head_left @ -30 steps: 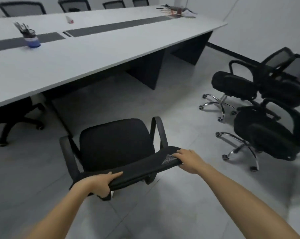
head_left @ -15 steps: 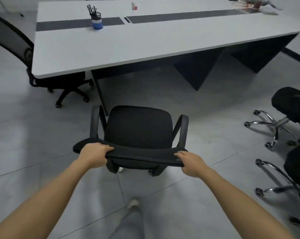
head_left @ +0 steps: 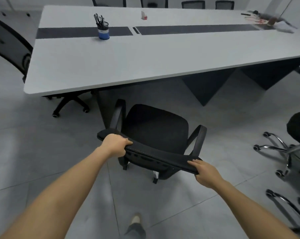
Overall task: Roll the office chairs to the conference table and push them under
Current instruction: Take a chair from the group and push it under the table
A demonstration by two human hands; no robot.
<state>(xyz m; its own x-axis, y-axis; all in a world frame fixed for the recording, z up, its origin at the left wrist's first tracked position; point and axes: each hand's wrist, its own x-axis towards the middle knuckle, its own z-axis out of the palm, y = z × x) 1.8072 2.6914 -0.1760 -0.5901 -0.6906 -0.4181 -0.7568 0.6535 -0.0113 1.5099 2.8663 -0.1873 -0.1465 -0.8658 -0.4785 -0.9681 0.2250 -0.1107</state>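
Observation:
A black office chair [head_left: 154,131] with armrests stands on the tiled floor in front of me, its seat facing the long white conference table [head_left: 145,61]. My left hand [head_left: 115,145] grips the left end of the chair's backrest top. My right hand [head_left: 205,171] grips the right end of the same backrest. The seat's front edge is a short way from the table's near edge, beside a dark table leg.
Another black chair [head_left: 13,47] sits pushed in at the table's left end, its base [head_left: 70,106] showing underneath. Two chairs with chrome bases [head_left: 287,149] stand at the right. A blue pen cup [head_left: 103,31] and papers [head_left: 266,19] lie on the table. More chairs line the far side.
The chair has rolled closer to the table and turned slightly clockwise. Both hands have kept their grip on the backrest, and the table fills more of the view.

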